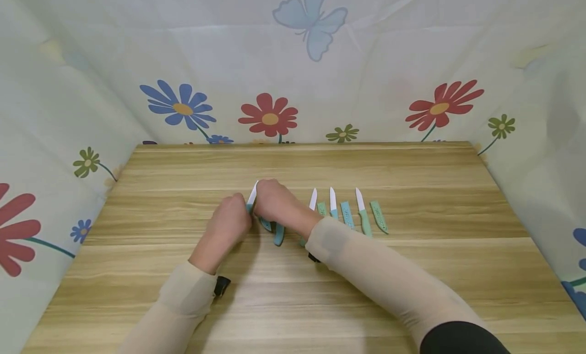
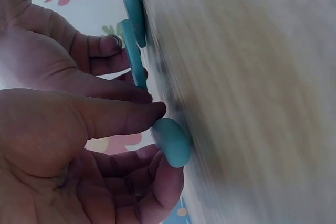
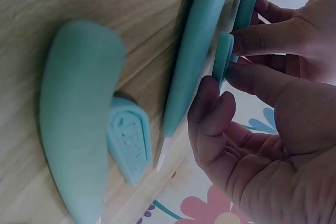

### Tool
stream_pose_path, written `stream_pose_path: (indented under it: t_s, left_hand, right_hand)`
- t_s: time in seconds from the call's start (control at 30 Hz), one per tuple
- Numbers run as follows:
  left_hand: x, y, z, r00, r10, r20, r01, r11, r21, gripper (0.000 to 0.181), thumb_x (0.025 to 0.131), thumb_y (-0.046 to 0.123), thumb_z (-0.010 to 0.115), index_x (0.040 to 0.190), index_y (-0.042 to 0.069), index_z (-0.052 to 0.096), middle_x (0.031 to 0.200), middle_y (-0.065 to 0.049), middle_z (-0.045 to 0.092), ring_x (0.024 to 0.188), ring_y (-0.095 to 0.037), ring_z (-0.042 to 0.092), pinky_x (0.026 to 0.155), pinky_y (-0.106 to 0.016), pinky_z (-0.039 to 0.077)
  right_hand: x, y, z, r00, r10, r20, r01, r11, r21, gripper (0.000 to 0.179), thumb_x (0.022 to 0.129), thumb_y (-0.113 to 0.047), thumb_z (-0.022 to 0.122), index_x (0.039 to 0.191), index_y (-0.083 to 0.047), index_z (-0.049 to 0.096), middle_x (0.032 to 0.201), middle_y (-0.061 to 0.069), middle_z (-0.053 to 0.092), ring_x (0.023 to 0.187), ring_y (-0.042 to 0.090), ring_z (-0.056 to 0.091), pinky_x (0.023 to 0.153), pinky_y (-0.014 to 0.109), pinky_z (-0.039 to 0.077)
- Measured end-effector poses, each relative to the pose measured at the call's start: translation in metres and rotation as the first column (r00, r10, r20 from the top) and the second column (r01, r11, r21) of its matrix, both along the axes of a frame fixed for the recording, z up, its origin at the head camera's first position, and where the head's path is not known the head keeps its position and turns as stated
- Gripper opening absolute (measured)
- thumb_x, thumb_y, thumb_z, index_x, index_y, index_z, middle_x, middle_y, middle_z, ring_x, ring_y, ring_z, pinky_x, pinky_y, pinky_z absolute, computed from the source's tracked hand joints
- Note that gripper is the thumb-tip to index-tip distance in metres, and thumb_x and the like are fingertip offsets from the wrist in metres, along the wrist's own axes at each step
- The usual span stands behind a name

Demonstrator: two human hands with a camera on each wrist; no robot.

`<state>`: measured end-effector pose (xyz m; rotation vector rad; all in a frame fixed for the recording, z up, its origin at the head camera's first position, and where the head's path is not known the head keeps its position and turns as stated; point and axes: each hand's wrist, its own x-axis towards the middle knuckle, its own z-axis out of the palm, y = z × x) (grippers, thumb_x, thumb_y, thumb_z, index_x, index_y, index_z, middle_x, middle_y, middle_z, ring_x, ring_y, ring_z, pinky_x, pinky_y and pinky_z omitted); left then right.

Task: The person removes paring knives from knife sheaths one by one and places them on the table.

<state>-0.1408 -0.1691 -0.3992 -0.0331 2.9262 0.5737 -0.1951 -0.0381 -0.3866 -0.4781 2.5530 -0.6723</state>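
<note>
In the head view my left hand [image 1: 229, 217] holds a paring knife with a white blade [image 1: 253, 194] pointing away. The left wrist view shows its thumb and fingers pinching the rounded end of the teal handle [image 2: 174, 142]. My right hand [image 1: 276, 200] is close alongside, its fingers hiding part of the blade. Between right thumb and fingers is a flat teal blade sheath [image 3: 223, 59], low over the table and near the held knife. Just right of it lies another knife with a teal handle [image 3: 195, 51]; its blade is mostly hidden from above by the right hand.
To the right, several white-bladed knives, one with a green handle [image 1: 365, 224], alternate with a blue sheath [image 1: 347, 215] and green sheaths, one the outermost sheath [image 1: 379, 217]. My right forearm [image 1: 366, 262] crosses above some. Flowered cloth [image 1: 366, 64] borders the wooden table [image 1: 435, 191].
</note>
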Motion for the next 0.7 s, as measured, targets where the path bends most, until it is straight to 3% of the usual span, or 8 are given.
stream_pose_path:
  t_s: [0.17, 0.3, 0.47, 0.57, 0.7]
  left_hand:
    - [0.000, 0.002, 0.001, 1.000, -0.009, 0.027, 0.009, 1.000, 0.004, 0.008, 0.094, -0.001, 0.060, 0.095, -0.008, 0.058, 0.084, -0.021, 0.061, 0.072, -0.029, 0.059, 0.061, -0.043, 0.055]
    - [-0.001, 0.003, 0.002, 0.999, -0.003, 0.047, 0.003, 1.000, 0.007, 0.008, 0.095, 0.000, 0.059, 0.095, -0.007, 0.056, 0.083, -0.020, 0.061, 0.072, -0.028, 0.059, 0.060, -0.041, 0.054]
    - [-0.001, 0.002, 0.003, 0.999, -0.011, 0.051, 0.010, 1.000, 0.011, 0.010, 0.097, 0.000, 0.058, 0.101, -0.010, 0.056, 0.085, -0.021, 0.061, 0.073, -0.029, 0.060, 0.061, -0.042, 0.055]
    - [-0.001, 0.002, 0.003, 0.999, -0.022, 0.049, 0.022, 1.000, 0.012, 0.013, 0.097, 0.000, 0.058, 0.103, -0.010, 0.055, 0.086, -0.021, 0.060, 0.075, -0.030, 0.060, 0.063, -0.043, 0.055]
    - [-0.002, 0.003, 0.002, 0.998, -0.034, 0.050, 0.033, 0.999, 0.007, 0.014, 0.096, 0.000, 0.058, 0.104, -0.010, 0.054, 0.087, -0.021, 0.060, 0.077, -0.030, 0.060, 0.065, -0.044, 0.055]
  right_hand:
    - [-0.004, -0.005, -0.006, 1.000, 0.013, -0.019, -0.012, 0.999, 0.048, 0.017, 0.088, 0.000, 0.066, 0.073, -0.009, 0.064, 0.062, 0.003, 0.060, 0.049, 0.013, 0.058, 0.046, 0.025, 0.050]
    - [-0.017, -0.010, -0.026, 0.999, 0.025, -0.031, -0.023, 0.997, 0.071, 0.016, 0.082, 0.000, 0.064, 0.069, -0.010, 0.064, 0.062, 0.003, 0.061, 0.050, 0.016, 0.058, 0.045, 0.029, 0.049]
    - [-0.017, -0.010, -0.024, 1.000, 0.022, 0.006, -0.023, 0.996, 0.081, 0.016, 0.085, -0.001, 0.067, 0.071, -0.008, 0.068, 0.063, 0.005, 0.066, 0.050, 0.016, 0.062, 0.047, 0.029, 0.052]
    - [-0.018, -0.011, -0.031, 0.999, 0.023, -0.022, -0.021, 0.997, 0.077, 0.015, 0.084, -0.003, 0.069, 0.071, -0.010, 0.067, 0.065, 0.004, 0.066, 0.051, 0.016, 0.062, 0.047, 0.028, 0.051]
    - [-0.015, -0.009, -0.029, 0.998, 0.025, -0.058, -0.021, 0.997, 0.080, 0.016, 0.085, -0.006, 0.073, 0.072, -0.011, 0.065, 0.067, 0.003, 0.065, 0.053, 0.015, 0.060, 0.048, 0.027, 0.051]
